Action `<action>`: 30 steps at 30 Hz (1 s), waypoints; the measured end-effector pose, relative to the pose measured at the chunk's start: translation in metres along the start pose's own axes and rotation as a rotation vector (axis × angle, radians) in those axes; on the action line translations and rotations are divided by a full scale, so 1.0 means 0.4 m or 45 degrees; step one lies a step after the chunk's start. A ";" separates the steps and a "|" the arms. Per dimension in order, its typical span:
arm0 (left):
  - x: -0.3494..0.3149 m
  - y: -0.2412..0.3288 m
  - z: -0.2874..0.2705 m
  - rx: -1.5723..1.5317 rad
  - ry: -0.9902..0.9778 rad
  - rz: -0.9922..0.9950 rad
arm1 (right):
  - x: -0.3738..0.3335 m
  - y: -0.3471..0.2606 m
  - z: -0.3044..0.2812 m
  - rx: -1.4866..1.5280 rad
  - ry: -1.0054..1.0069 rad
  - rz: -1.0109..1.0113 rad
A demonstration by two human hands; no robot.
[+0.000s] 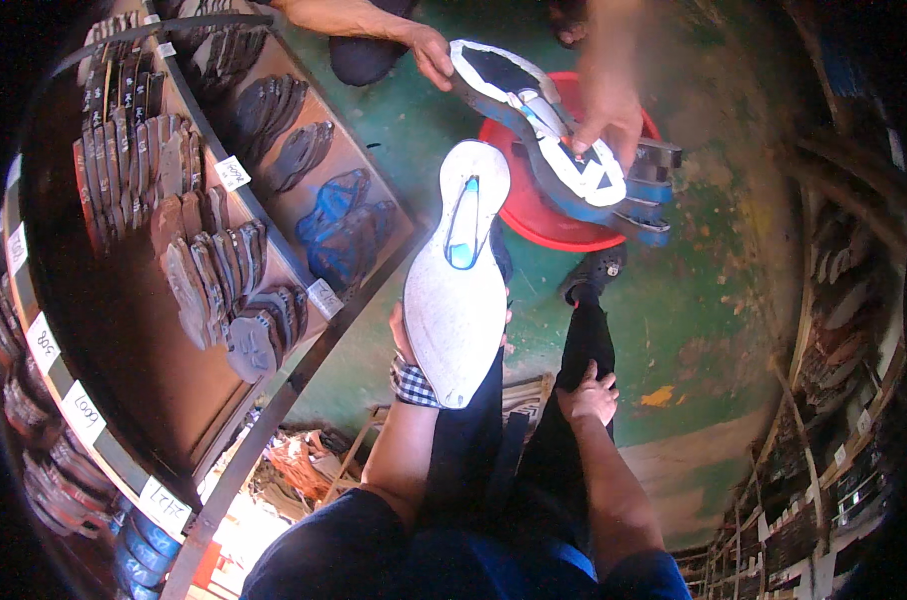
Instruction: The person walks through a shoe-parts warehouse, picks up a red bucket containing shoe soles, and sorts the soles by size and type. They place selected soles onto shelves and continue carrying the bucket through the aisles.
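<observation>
My left hand [402, 336] grips a large white shoe-sole-shaped piece [456, 325] from beneath; most of the hand is hidden behind it, with fingers showing at both edges. A narrow slot with a blue and white insert runs through the piece's waist. Its round end points away from me, its tapered end toward me. My right hand [591, 400] rests on my right knee, holding nothing, fingers apart. Across from me, another person's two hands hold a dark sole-shaped piece [534, 140] with a white rim and blue middle above a red basin [544, 232].
Dark and blue sole-shaped pieces [654, 190] sit in and over the basin. On the left, a wooden shelf [359, 225] with labels holds rows of soles [209, 265] and several blue ones [344, 225]. More racks [839, 340] stand at the right. Green floor [694, 310] shows below.
</observation>
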State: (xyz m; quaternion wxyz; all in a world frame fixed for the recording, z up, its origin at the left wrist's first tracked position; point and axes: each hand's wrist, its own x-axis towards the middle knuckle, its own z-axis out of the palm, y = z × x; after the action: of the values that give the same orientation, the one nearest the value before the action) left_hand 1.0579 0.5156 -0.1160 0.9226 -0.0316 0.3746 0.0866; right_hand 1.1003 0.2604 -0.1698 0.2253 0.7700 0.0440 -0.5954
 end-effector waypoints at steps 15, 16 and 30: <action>-0.009 0.012 -0.012 -0.063 -0.142 -0.034 | 0.025 0.010 -0.029 0.072 0.005 -0.087; -0.017 0.014 -0.018 -0.048 -0.144 -0.042 | 0.020 0.000 -0.050 0.198 0.299 -0.295; -0.115 0.064 -0.156 0.193 0.064 0.097 | -0.124 -0.310 -0.449 -0.082 1.170 -1.641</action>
State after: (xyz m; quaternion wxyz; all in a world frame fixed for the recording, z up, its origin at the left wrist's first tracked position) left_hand 0.9783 0.5267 -0.1285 0.9088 0.0504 0.4038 0.0923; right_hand 1.2054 0.4531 -0.1258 -0.1824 0.7547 0.5870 -0.2295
